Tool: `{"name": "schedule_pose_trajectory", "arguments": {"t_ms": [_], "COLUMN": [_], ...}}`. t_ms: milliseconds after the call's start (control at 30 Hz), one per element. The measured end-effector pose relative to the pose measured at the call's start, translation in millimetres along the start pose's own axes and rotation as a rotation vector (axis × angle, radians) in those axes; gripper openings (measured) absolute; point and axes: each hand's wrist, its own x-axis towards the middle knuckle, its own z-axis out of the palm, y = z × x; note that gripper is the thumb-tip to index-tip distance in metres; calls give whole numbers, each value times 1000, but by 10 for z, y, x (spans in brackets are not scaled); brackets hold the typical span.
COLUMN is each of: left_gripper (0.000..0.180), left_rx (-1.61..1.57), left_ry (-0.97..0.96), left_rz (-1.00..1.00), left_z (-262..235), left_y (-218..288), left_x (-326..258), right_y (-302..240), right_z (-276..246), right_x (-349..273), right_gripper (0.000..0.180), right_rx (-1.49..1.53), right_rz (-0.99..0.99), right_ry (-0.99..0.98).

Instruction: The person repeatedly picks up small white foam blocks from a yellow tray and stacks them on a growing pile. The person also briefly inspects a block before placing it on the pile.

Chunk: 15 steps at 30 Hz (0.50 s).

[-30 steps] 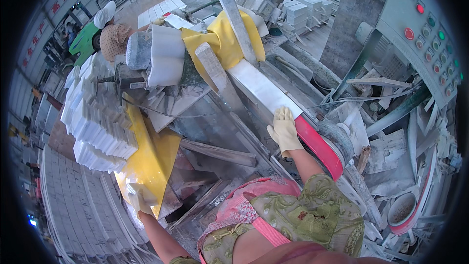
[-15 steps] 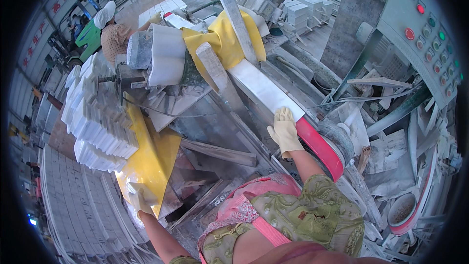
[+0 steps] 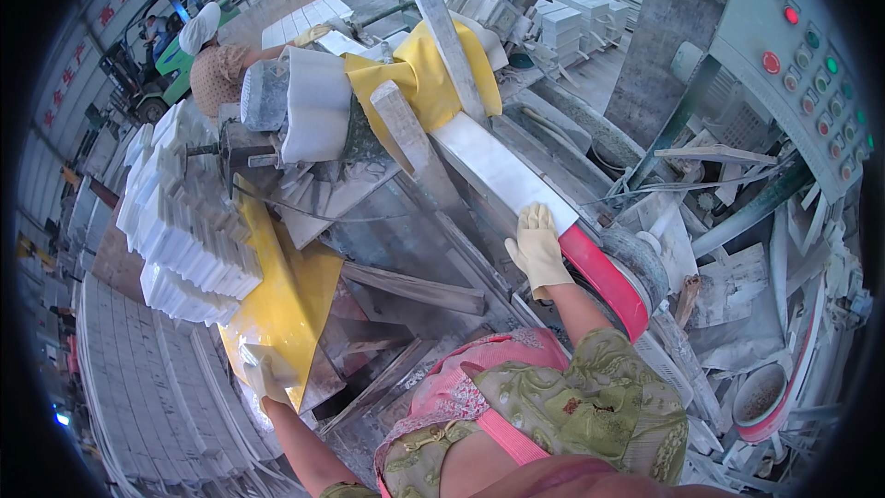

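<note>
My right hand (image 3: pixel 536 251), in a cream glove, lies with fingers stretched on the near end of a long white stone strip (image 3: pixel 498 171). That strip rests on a narrow red belt (image 3: pixel 604 281) and runs back under a yellow sheet (image 3: pixel 419 74). At the lower left, my gloved left hand (image 3: pixel 262 378) is closed on a small white stone piece (image 3: pixel 277 364); its fingers are partly hidden. The piece is at the lower end of another yellow sheet (image 3: pixel 286 290). Just above it stands a tall stack of white stone strips (image 3: pixel 189 221).
A control panel (image 3: pixel 820 83) with lit buttons stands at the upper right. A round roller (image 3: pixel 636 263) sits beside the belt's near end. Wooden boards (image 3: pixel 415 286) lie between my arms. A co-worker (image 3: pixel 217 69) works at the far left, near a green forklift (image 3: pixel 171 69).
The co-worker's arm has reached further right across the far strips. The forklift in the background has shifted slightly. My hands stay nearly in place.
</note>
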Motion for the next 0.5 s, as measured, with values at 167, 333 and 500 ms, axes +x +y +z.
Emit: {"name": "schedule_pose_trajectory", "arguments": {"t_ms": [167, 333, 500], "left_gripper": [61, 55, 56], "left_rx": [3, -22, 3], "left_ry": [-10, -1, -3], "left_rz": [-20, 37, 19], "left_z": [-19, -23, -50], "left_y": [-6, -121, -153], "left_x": [9, 94, 118], "right_y": [-10, -22, -24], "right_z": [-1, 5, 15], "right_x": [-3, 5, 11], "right_gripper": [81, 80, 80], "right_rx": [-28, -35, -51], "right_rz": [0, -7, -9], "right_ry": [-20, -18, -26]}}
